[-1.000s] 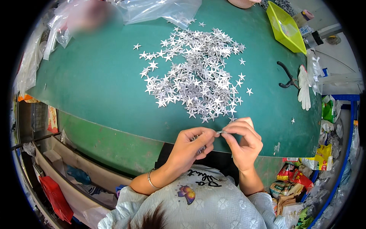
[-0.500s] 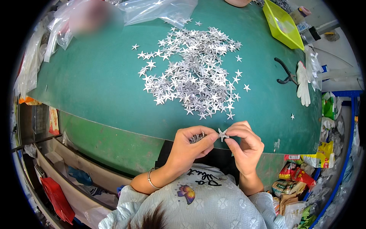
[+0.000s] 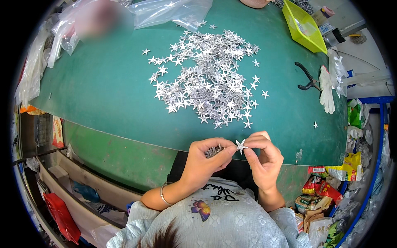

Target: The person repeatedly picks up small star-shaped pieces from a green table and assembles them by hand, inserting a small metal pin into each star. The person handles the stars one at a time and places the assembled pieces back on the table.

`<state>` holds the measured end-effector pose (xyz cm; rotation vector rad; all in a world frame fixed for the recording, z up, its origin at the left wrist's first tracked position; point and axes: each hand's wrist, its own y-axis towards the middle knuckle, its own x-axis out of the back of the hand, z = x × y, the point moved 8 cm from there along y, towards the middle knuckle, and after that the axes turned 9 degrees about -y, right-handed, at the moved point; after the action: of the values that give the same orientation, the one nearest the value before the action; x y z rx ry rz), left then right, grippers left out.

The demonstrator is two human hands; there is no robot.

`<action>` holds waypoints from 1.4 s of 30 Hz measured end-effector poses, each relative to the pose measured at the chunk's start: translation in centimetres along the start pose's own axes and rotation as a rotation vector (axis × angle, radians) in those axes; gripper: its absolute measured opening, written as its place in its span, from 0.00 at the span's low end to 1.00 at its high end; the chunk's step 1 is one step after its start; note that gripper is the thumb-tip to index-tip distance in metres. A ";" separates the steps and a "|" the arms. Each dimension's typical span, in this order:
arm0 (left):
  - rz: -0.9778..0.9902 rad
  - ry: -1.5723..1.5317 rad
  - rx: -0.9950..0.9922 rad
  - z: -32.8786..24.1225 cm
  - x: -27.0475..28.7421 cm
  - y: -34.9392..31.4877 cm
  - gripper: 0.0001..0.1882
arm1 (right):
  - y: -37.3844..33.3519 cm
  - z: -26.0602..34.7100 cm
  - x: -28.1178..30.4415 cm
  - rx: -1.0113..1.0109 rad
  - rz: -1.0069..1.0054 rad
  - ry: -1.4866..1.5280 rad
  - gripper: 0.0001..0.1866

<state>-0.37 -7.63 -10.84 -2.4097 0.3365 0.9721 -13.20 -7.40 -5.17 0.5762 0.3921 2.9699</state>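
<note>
Between my two hands, just over the near edge of the green table, is a silvery metal starfish piece (image 3: pixel 241 146). My right hand (image 3: pixel 266 160) pinches it by one side between thumb and fingers, and the left thumb and forefinger touch its other side. Several more starfish pieces (image 3: pixel 212 151) are bunched in the curl of my left hand (image 3: pixel 206 159), partly hidden by the fingers. Beyond my hands, a large heap of the same starfish pieces (image 3: pixel 211 78) is spread on the green tabletop (image 3: pixel 103 91), with some lying loose around it.
Pliers (image 3: pixel 308 78) and a white glove (image 3: pixel 326 90) lie at the table's right side, near a yellow-green tray (image 3: pixel 304 29). Clear plastic bags (image 3: pixel 173 14) lie at the far edge. An open drawer (image 3: pixel 82 177) is at lower left; bagged goods (image 3: pixel 322 186) fill the lower right.
Both hands keep their grip, and the starfish piece between them has turned slightly. The table and heap sit a little further left in view.
</note>
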 end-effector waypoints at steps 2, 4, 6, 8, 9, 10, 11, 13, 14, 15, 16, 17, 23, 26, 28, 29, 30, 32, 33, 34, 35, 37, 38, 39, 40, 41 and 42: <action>-0.012 0.107 -0.068 -0.5 0.0 0.0 0.06 | 0.1 0.5 0.1 0.050 0.001 -0.061 0.06; -0.005 0.102 -0.066 -0.5 0.0 -0.1 0.05 | 0.2 1.0 0.1 0.089 -0.020 -0.098 0.07; -0.003 0.085 -0.068 -0.5 0.0 -0.1 0.05 | 0.2 1.4 0.1 0.133 -0.031 -0.143 0.08; -0.004 0.058 -0.075 -0.6 -0.1 -0.1 0.05 | 0.1 1.8 0.1 0.182 -0.035 -0.196 0.09; 0.000 0.064 -0.077 -0.7 -0.1 -0.1 0.06 | 0.0 2.1 0.1 0.214 -0.046 -0.224 0.10; 0.004 0.071 -0.079 -0.8 -0.1 0.0 0.06 | -0.2 2.3 0.2 0.247 -0.058 -0.252 0.10; 0.007 0.078 -0.081 -0.8 -0.2 -0.1 0.06 | -0.3 2.6 0.2 0.278 -0.069 -0.280 0.11; 0.002 0.003 -0.008 -0.4 -0.2 -0.1 0.07 | -0.4 2.9 0.1 0.310 -0.081 -0.322 0.11; 0.000 -0.034 0.029 -0.2 -0.2 -0.2 0.07 | -0.5 3.1 0.1 0.326 -0.088 -0.344 0.12; 0.023 -0.061 0.037 -0.1 -0.2 -0.2 0.08 | -0.5 3.3 0.0 0.346 -0.095 -0.377 0.12; 0.045 -0.088 0.045 0.1 -0.1 -0.3 0.08 | -0.5 3.6 0.0 0.366 -0.101 -0.409 0.12; 0.067 -0.116 0.054 0.3 -0.1 -0.4 0.09 | -0.5 3.8 0.0 0.385 -0.107 -0.441 0.12; 0.065 0.099 -0.001 -0.7 -0.5 -0.4 0.11 | -0.7 3.9 0.1 0.404 -0.130 -0.453 0.14; 0.117 0.136 -0.038 -1.0 -0.8 -0.4 0.13 | -0.8 4.0 0.1 0.412 -0.132 -0.465 0.14; 0.135 0.166 -0.110 -1.1 -1.1 -0.5 0.14 | -1.1 4.3 0.1 0.434 -0.131 -0.524 0.14; 0.147 0.180 -0.144 -1.2 -1.3 -0.5 0.14 | -1.2 4.4 0.1 0.443 -0.132 -0.558 0.14; 0.146 0.189 -0.131 -1.1 -1.2 -0.5 0.14 | -1.3 4.5 0.1 0.450 -0.135 -0.571 0.14; 0.144 0.207 -0.106 -0.9 -0.9 -0.3 0.14 | -1.5 4.5 0.1 0.463 -0.139 -0.596 0.14; 0.172 0.181 -0.132 -1.0 -1.0 -0.3 0.14 | -1.5 4.5 0.1 0.466 -0.143 -0.590 0.14; 0.199 0.155 -0.158 -1.0 -1.1 -0.2 0.14 | -1.6 4.4 0.1 0.468 -0.146 -0.584 0.14; 0.225 0.129 -0.186 -1.1 -1.3 -0.2 0.14 | -1.6 4.3 0.1 0.472 -0.149 -0.576 0.14; 0.183 0.067 -0.115 -1.0 -1.3 -0.3 0.13 | -1.6 4.4 -0.1 0.479 -0.138 -0.599 0.14; 0.162 0.035 -0.080 -0.9 -1.2 -0.3 0.13 | -1.6 4.4 -0.1 0.483 -0.133 -0.610 0.14; 0.158 0.017 -0.054 -0.6 -1.1 -0.3 0.13 | -1.6 4.3 -0.2 0.480 -0.125 -0.603 0.13; 0.155 -0.001 -0.028 -0.3 -0.8 -0.3 0.13 | -1.5 4.2 -0.3 0.476 -0.118 -0.597 0.13; 0.151 -0.019 -0.003 0.1 -0.5 -0.2 0.13 | -1.5 4.2 -0.5 0.474 -0.110 -0.590 0.12; 0.147 -0.102 0.006 0.2 -0.2 -0.2 0.13 | -1.1 3.7 -0.6 0.423 -0.082 -0.497 0.12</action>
<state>-0.58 -7.34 -10.74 -2.3458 0.4845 1.1516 -11.19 -5.57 -2.38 1.2614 0.9598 2.5388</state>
